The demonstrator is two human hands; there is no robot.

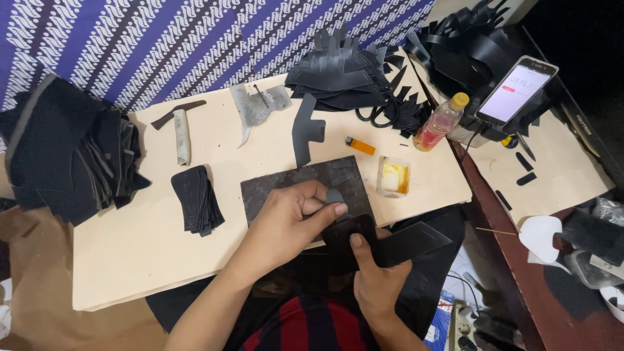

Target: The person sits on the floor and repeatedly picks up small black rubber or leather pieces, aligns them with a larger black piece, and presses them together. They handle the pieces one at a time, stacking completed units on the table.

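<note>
Pinching a black leather piece (354,237) over the dark slab (286,185), both hands' fingers (325,209) were pressed on it; one stack (198,198) lay cut on the counter (130,240), bigger heaps (344,68) waited.

Pale board worktop (130,240) carries a dark square slab (286,182), a small stack of black cut pieces (197,198), and a hammer (179,130). Also an orange lighter (359,145), a glue tub (394,177), scissors (379,114), a plastic bottle (441,121), and a bigger pile of black cutouts (341,75) at the far edge.

arms: bare, no sleeves | garment (305,325): red and dark stripes | wrists: bare
</note>
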